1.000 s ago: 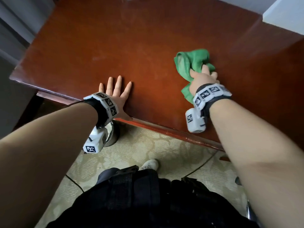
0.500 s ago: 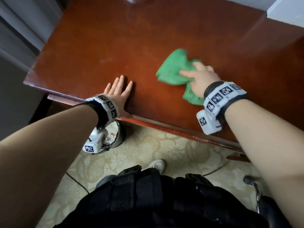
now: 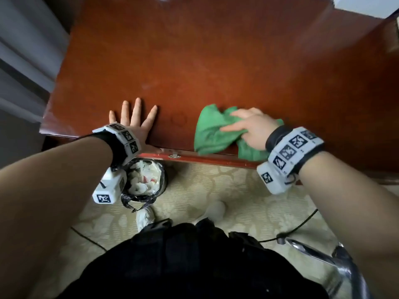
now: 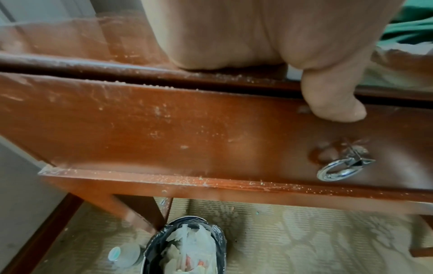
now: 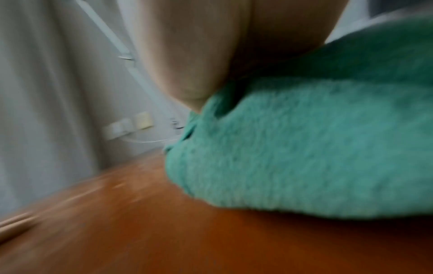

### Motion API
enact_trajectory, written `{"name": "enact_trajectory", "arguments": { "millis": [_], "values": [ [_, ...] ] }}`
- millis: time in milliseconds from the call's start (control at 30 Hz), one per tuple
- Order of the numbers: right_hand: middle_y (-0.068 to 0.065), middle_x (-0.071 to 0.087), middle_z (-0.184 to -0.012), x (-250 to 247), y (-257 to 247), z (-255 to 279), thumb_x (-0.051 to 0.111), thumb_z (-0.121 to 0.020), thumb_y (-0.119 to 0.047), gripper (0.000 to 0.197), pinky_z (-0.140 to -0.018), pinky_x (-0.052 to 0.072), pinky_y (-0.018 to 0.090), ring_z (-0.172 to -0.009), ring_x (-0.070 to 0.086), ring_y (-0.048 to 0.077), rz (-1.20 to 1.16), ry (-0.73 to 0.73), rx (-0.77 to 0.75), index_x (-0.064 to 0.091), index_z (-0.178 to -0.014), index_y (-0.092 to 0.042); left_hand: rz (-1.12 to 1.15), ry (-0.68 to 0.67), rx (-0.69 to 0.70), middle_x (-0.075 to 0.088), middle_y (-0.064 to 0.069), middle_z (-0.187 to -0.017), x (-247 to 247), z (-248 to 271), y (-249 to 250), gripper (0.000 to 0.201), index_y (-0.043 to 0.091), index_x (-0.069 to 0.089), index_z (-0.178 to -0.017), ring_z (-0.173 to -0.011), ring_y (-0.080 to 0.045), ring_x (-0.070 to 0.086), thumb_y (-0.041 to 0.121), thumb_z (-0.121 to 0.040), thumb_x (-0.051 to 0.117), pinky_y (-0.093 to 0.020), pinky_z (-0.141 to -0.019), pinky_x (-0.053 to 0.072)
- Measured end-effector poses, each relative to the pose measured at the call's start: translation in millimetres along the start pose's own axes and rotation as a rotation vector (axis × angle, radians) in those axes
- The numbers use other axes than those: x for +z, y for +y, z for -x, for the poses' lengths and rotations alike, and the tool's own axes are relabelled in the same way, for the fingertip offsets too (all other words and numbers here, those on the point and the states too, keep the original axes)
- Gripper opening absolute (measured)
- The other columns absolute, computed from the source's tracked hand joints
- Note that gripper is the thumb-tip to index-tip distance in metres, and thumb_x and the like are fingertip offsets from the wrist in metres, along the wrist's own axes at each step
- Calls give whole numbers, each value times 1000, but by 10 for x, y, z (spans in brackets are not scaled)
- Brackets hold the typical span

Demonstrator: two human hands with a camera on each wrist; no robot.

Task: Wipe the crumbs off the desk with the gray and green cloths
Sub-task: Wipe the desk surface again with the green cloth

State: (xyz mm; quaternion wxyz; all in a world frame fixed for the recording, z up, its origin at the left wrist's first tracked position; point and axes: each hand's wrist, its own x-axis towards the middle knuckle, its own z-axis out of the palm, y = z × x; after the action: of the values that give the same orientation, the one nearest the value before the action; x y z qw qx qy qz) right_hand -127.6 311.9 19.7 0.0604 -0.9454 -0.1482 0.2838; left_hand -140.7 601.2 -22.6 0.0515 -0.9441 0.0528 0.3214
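My right hand (image 3: 248,128) grips the bunched green cloth (image 3: 211,137) and presses it on the red-brown desk (image 3: 194,61), right at the front edge; part of the cloth hangs over the edge. In the blurred right wrist view the green cloth (image 5: 316,139) fills the right side under my thumb. My left hand (image 3: 133,119) lies flat on the desk near its front left corner, fingers spread, holding nothing. Its thumb (image 4: 335,107) hangs over the edge against the drawer front. Fine crumbs (image 4: 211,180) dot the drawer's ledge and the desk edge. No gray cloth is in view.
A bin (image 3: 144,180) lined with a black bag and full of white waste stands on the patterned carpet under the desk's front left edge. The drawer has a metal ring pull (image 4: 339,169). A chrome chair frame (image 3: 336,262) and a cable lie at the lower right.
My right hand has swept the green cloth from the middle right of the desk leftward and back to the front edge. The left hand has stayed flat in place.
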Motion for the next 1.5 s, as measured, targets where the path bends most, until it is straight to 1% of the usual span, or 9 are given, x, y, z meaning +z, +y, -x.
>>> {"name": "enact_trajectory", "arguments": {
  "millis": [133,200,333,500,667,767,1000,1267,1500],
  "values": [
    [-7,14,-155,-49,-29,-248,41,-92,-15,56,-109,27,39,-131,24,32,-126,220,545,36,-138,-46,-9,-32,21,-35,-8,-149,2,-23,-31,110,36,-31,-139,-140,-37,-23,78,-72,45,-60,-112,-2],
    [-5,12,-154,15,-267,-333,46,-89,-18,58,-108,28,43,-131,22,32,-81,165,603,32,-140,-43,-4,-34,37,-35,-8,-149,12,-43,-62,110,35,-32,-139,-139,-38,-24,80,-71,43,-61,-111,-3],
    [-4,17,-153,303,-784,-131,45,-88,-10,59,-108,24,40,-131,21,32,5,226,263,41,-135,-44,10,3,63,-32,-8,-151,45,-39,-63,110,34,-29,-141,-139,-39,-22,82,-70,40,-62,-110,-2],
    [-15,22,-151,323,-884,293,37,-83,7,72,-109,19,32,-137,16,20,22,-119,-65,49,-128,-47,5,37,62,-28,-10,-152,44,12,-56,107,33,-25,-143,-140,-40,-19,79,-73,42,-62,-110,0],
    [-3,18,-155,163,-477,139,38,-92,-6,59,-113,22,35,-133,23,32,-119,256,409,41,-136,-44,5,4,67,-29,-11,-152,20,-17,-78,107,32,-26,-143,-139,-41,-20,79,-73,41,-63,-111,0],
    [0,11,-154,189,-513,-118,43,-93,-21,55,-113,24,42,-131,25,34,-327,226,740,31,-141,-46,-10,1,58,-30,-11,-151,30,-32,-72,108,32,-28,-141,-139,-41,-20,79,-73,40,-63,-111,1],
    [-7,17,-154,489,-921,118,38,-85,1,71,-112,28,39,-134,20,30,-33,150,107,35,-138,-46,0,-23,67,-30,-8,-152,-23,-34,-66,116,35,-26,-142,-140,-41,-18,87,-63,41,-63,-110,2],
    [0,6,-154,40,122,38,42,-92,-12,61,-110,30,46,-135,18,34,-362,161,877,27,-145,-38,33,-65,30,-28,-4,-152,-128,-30,-53,104,40,-21,-143,-142,-34,-19,78,-72,45,-58,-113,0],
    [-6,11,-153,169,-470,-162,42,-87,-10,62,-110,31,39,-137,12,31,-63,69,300,35,-140,-42,106,-81,-110,-32,-3,-151,-338,-180,-314,117,40,-23,-142,-141,-30,-23,80,-63,54,-53,-115,-4]
  ]
}}
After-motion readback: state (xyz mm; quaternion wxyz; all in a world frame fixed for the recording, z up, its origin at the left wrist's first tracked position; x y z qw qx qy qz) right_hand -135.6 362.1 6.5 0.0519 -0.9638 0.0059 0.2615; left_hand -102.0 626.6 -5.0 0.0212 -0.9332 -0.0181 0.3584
